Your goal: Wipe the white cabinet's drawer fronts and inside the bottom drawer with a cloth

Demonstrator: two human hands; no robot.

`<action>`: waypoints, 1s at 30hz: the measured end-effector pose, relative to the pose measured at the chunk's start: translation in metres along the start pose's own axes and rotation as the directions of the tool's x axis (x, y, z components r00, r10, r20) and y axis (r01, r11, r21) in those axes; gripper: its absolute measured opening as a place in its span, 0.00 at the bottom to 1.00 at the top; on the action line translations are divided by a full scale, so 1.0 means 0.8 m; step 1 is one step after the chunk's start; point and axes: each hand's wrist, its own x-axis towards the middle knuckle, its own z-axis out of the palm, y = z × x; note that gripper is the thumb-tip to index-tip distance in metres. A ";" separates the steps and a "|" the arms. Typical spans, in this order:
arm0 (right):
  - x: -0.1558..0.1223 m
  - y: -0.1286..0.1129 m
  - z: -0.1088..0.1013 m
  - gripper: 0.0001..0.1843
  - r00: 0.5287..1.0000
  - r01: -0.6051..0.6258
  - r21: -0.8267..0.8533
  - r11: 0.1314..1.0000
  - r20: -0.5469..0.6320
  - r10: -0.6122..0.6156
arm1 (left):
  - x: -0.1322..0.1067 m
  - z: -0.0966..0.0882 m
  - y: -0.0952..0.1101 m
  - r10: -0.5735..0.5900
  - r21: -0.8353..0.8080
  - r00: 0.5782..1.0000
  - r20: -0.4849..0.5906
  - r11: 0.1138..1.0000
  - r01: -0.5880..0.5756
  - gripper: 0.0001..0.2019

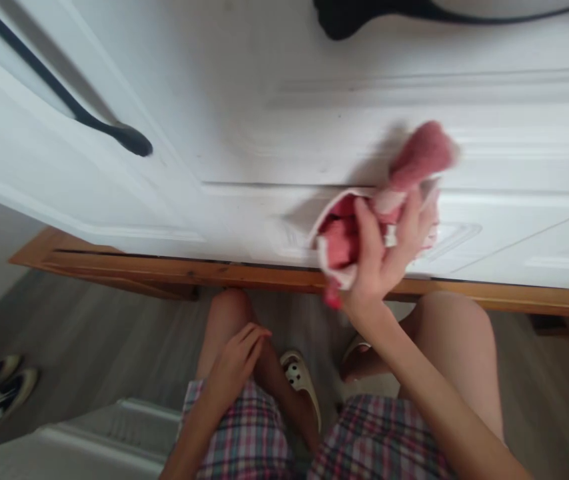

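Note:
My right hand (382, 250) grips a bunched red-and-white cloth (422, 157) against the white cabinet front (264, 140). One end of the cloth sticks up above my fingers, and a fold bulges out on the left; motion blurs it a little. The cloth lies over the dark gap between an upper drawer panel and the narrow panel below it. Lower left, my left hand (237, 357) rests on my left knee, its fingers stretched out and holding nothing.
A black handle (404, 8) crosses the panel above, and another black handle (99, 123) is on the left panel. A wooden base rail (244, 275) runs under the cabinet. Dark shoes (2, 397) lie on the grey floor at left; a pale slipper (307, 387) is on my foot.

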 end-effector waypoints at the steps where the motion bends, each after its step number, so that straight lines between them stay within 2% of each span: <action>1: 0.001 -0.013 0.008 0.19 0.993 0.117 -0.106 0.987 -0.004 -0.118 | 0.002 0.002 0.000 -0.042 -0.015 0.999 0.010 0.999 0.042 0.16; 3: 0.005 -0.043 0.022 0.20 0.973 0.230 -0.192 0.954 0.069 -0.221 | 0.010 0.008 0.005 -0.087 -0.039 0.995 0.056 0.995 0.089 0.16; 5: 0.007 -0.072 0.035 0.19 0.945 0.277 -0.099 0.956 0.211 -0.252 | 0.017 0.014 0.010 -0.095 -0.060 0.987 0.133 0.993 0.104 0.16; 7: 0.004 -0.094 0.051 0.22 0.904 0.310 0.054 0.949 0.292 -0.312 | 0.020 0.019 0.012 -0.099 -0.070 0.977 0.186 0.991 0.114 0.16; 9: -0.007 -0.104 0.068 0.25 0.877 0.333 0.152 0.931 0.313 -0.365 | 0.019 0.021 0.009 -0.117 -0.067 0.973 0.200 0.989 0.132 0.16; 11: -0.026 -0.101 0.081 0.27 0.849 0.351 0.209 0.913 0.341 -0.404 | 0.018 0.021 0.003 -0.136 -0.056 0.972 0.191 0.987 0.149 0.16; 13: -0.052 -0.087 0.086 0.30 0.796 0.375 0.257 0.891 0.404 -0.451 | 0.018 0.022 -0.001 -0.149 -0.051 0.971 0.185 0.986 0.161 0.16; 16: -0.091 -0.048 0.077 0.29 0.722 0.454 0.267 0.850 0.449 -0.526 | 0.020 0.023 -0.002 -0.160 -0.054 0.966 0.204 0.983 0.175 0.16; 19: -0.113 0.001 0.050 0.22 0.730 0.549 0.165 0.820 0.384 -0.566 | 0.022 0.023 0.001 -0.152 -0.057 0.962 0.228 0.984 0.169 0.17; 21: -0.112 0.035 0.024 0.19 0.721 0.587 0.120 0.801 0.373 -0.584 | 0.022 0.023 0.002 -0.135 -0.065 0.961 0.241 0.986 0.155 0.17; 24: -0.094 0.086 -0.018 0.17 0.679 0.624 0.092 0.776 0.426 -0.597 | 0.021 0.022 0.000 -0.118 -0.084 0.960 0.255 0.986 0.143 0.18; 27: -0.074 0.128 -0.053 0.15 0.604 0.688 0.081 0.721 0.485 -0.632 | 0.021 0.023 -0.003 -0.123 -0.095 0.960 0.253 0.984 0.151 0.17; 30: -0.061 0.155 -0.076 0.15 0.535 0.732 0.118 0.671 0.510 -0.674 | 0.020 0.024 -0.003 -0.122 -0.108 0.962 0.246 0.982 0.152 0.17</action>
